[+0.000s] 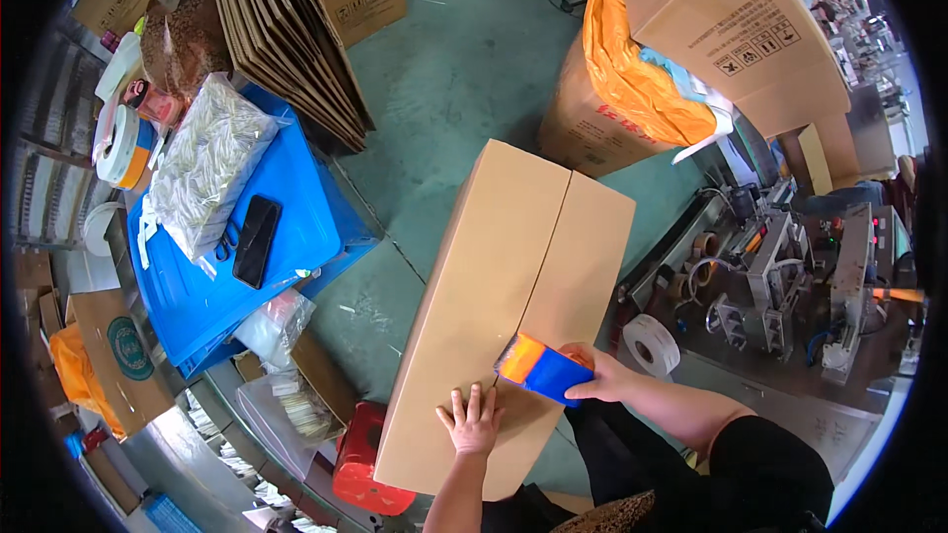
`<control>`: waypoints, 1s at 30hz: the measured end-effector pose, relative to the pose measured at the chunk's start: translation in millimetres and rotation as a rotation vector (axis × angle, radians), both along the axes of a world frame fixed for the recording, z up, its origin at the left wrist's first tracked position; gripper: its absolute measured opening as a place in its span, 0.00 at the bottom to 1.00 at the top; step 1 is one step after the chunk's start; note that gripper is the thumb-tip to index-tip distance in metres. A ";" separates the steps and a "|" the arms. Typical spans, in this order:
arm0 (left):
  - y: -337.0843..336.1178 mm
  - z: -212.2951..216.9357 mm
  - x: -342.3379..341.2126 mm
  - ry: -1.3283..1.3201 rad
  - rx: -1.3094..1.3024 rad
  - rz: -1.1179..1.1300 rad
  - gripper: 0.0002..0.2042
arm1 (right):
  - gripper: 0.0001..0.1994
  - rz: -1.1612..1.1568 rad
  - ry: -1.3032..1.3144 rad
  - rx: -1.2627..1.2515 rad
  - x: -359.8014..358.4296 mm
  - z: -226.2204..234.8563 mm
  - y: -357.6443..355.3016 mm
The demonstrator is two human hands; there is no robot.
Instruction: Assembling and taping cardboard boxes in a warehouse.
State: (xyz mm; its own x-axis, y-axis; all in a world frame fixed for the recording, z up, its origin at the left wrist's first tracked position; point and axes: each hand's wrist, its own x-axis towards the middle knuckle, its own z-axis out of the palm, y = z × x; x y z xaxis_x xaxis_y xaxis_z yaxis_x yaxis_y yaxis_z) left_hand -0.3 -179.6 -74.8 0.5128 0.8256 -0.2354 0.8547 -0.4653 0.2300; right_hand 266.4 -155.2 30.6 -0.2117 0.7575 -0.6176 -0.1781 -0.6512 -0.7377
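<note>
On the carton (494,276), left hand (473,422) flat (fingers spread).

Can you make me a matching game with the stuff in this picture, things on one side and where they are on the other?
Things:
1. tape gun
2. phone
3. left hand
4. orange bag

Places:
A. lying on the blue board
B. flat on the box lid
C. stuffed in an open carton
D. held in the right hand, on the box seam

Pairs: 1-D, 2-A, 3-B, 4-C
</note>
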 end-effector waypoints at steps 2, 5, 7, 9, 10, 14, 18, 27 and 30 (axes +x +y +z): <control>-0.4 0.9 -1.3 -0.011 -0.015 0.006 0.23 | 0.27 -0.083 0.006 -0.116 -6.5 -14.3 7.7; 3.0 4.6 -0.6 -0.031 0.016 0.016 0.21 | 0.25 0.079 -0.122 -0.028 -7.2 -29.1 30.0; 10.1 11.1 0.2 -0.045 0.010 0.016 0.20 | 0.25 0.066 -0.078 -0.021 -9.8 -31.0 37.4; 19.8 19.5 1.8 -0.065 0.005 0.014 0.19 | 0.29 0.147 -0.133 -0.037 -8.8 -25.6 39.9; 29.3 23.7 2.0 -0.145 -0.066 0.004 0.18 | 0.29 0.140 -0.140 -0.036 -5.1 -30.6 35.4; 86.5 22.9 -3.5 -0.822 -0.675 0.651 0.22 | 0.31 0.193 -0.307 0.084 -8.6 -43.4 28.3; 158.6 43.2 20.4 -1.541 -1.488 0.969 0.26 | 0.27 0.252 -0.323 0.064 -16.7 -36.5 39.0; 194.4 71.5 37.6 -0.874 -1.303 0.725 0.08 | 0.30 0.302 -0.439 0.037 -10.0 -19.5 42.0; 199.1 81.4 37.1 -0.790 -1.147 0.748 0.06 | 0.29 0.345 -0.472 0.110 -15.8 -16.3 48.3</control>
State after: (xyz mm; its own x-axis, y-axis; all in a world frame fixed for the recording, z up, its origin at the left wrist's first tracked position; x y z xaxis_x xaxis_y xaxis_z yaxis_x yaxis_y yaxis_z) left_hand 36.8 19.5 6.6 0.3789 0.5158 -0.7684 0.3005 0.7167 0.6293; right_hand 250.7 -106.9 14.3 -0.1781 0.7586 -0.6268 0.3941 -0.5286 -0.7518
